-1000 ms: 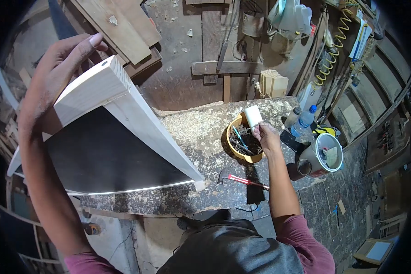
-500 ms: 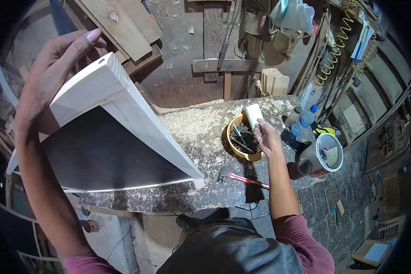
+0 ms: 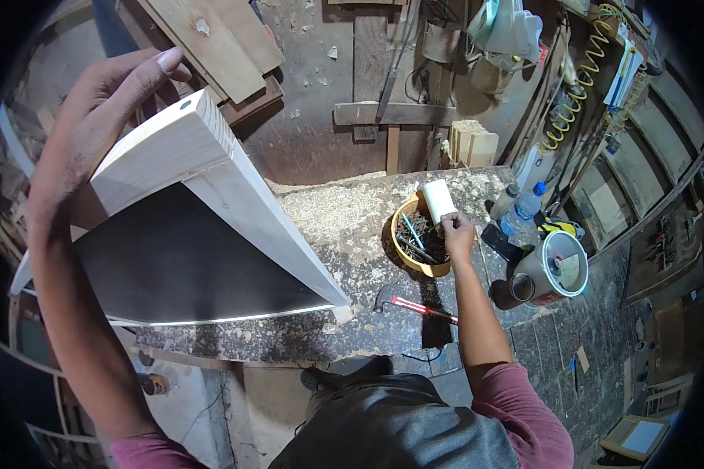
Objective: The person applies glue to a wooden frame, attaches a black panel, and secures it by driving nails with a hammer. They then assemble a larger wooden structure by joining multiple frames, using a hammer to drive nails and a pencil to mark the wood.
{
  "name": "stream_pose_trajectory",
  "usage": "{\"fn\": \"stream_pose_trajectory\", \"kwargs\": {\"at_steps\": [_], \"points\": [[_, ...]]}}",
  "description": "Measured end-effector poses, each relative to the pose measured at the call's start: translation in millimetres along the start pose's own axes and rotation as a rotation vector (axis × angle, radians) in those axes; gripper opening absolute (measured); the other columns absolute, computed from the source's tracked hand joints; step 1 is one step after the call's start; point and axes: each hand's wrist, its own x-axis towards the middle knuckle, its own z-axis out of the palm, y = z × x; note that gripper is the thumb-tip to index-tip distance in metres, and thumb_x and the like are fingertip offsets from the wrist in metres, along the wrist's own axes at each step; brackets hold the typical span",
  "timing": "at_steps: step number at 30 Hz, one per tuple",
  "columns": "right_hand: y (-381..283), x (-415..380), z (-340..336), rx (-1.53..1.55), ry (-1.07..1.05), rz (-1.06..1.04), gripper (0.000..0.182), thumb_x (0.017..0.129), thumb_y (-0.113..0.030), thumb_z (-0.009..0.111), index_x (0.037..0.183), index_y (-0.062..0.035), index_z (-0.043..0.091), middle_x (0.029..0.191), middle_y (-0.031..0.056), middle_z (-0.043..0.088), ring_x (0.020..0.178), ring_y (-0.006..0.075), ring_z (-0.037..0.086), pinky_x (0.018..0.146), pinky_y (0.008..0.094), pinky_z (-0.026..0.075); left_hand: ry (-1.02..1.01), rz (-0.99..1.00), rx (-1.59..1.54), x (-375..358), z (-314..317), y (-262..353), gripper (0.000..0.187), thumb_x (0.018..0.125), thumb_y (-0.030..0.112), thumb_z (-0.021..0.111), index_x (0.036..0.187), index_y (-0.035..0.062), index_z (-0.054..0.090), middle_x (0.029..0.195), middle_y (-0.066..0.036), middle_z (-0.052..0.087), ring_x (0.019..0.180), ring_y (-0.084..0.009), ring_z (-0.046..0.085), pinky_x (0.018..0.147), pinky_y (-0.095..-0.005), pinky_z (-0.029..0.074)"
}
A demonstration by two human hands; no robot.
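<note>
A white wooden frame with a dark panel [image 3: 203, 254] stands tilted on the workbench [image 3: 305, 344] at the left. My left hand [image 3: 105, 102] lies over its upper edge, fingers curled round the wood and thumb along the top. On the right, my right hand [image 3: 459, 234] is at the rim of a yellow bowl [image 3: 414, 263] full of nails. Its fingertips are pinched together beside the lower end of a white cylinder [image 3: 438, 198]; whatever is between them is too small to make out. A light blue pen-like stick [image 3: 411, 231] leans inside the bowl.
A hammer [image 3: 414, 305] with a red handle lies in front of the bowl. Right of it stand a plastic bottle [image 3: 522, 211], a dark phone-like object [image 3: 499, 242], a dark cup [image 3: 515, 291] and a white bucket [image 3: 551, 270]. Sawdust [image 3: 328, 215] covers the bench's back.
My right hand has shifted slightly down along the white cylinder, and its fingers have closed into a tighter pinch. My left hand stays on the frame.
</note>
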Motion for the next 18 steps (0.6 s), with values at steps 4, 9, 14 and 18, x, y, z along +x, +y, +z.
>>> {"fn": "stream_pose_trajectory", "kwargs": {"at_steps": [4, 9, 14, 18], "points": [[0.3, 6.5, 7.6, -0.159, 0.039, -0.087, 0.011, 0.080, -0.011, 0.066, 0.084, -0.0010, 0.065, 0.068, 0.0083, 0.064, 0.058, 0.0139, 0.060, 0.057, 0.0298, 0.048, 0.047, 0.000, -0.032, -1.7, 4.7, -5.0, 0.045, 0.096, 0.041, 0.050, 0.098, -0.0002, 0.068, 0.077, -0.002, 0.059, 0.072, -0.0089, 0.051, 0.066, -0.0225, 0.039], [24.1, 12.1, 14.3, -0.332, 0.024, -0.231, 0.016, 0.079, -0.014, 0.067, 0.090, -0.0018, 0.068, 0.075, 0.0147, 0.067, 0.068, 0.0261, 0.065, 0.066, 0.0349, 0.050, 0.070, -0.012, -0.063, -7.5, 7.0, 1.5, 0.044, 0.097, 0.040, 0.050, 0.097, -0.0004, 0.068, 0.078, -0.002, 0.059, 0.072, -0.0078, 0.051, 0.066, -0.0221, 0.040], [16.5, -0.6, 3.2, -0.314, -0.013, -0.113, 0.016, 0.079, -0.013, 0.068, 0.091, -0.0020, 0.069, 0.080, 0.0134, 0.069, 0.070, 0.0231, 0.067, 0.068, 0.0335, 0.052, 0.015, -0.005, -0.012, -12.6, 4.7, 10.0, 0.045, 0.097, 0.040, 0.049, 0.097, -0.0012, 0.067, 0.076, -0.002, 0.059, 0.071, -0.0077, 0.052, 0.065, -0.0221, 0.040], [1.8, -10.4, -8.1, -0.665, -0.148, -0.047, 0.015, 0.080, -0.015, 0.067, 0.092, -0.0065, 0.071, 0.089, 0.0205, 0.068, 0.079, 0.0327, 0.067, 0.074, 0.0391, 0.052, 0.092, 0.009, -0.034, -12.6, 9.0, 1.4, 0.044, 0.097, 0.039, 0.050, 0.095, -0.0020, 0.066, 0.072, 0.000, 0.058, 0.067, -0.0062, 0.051, 0.061, -0.0209, 0.039]]}}
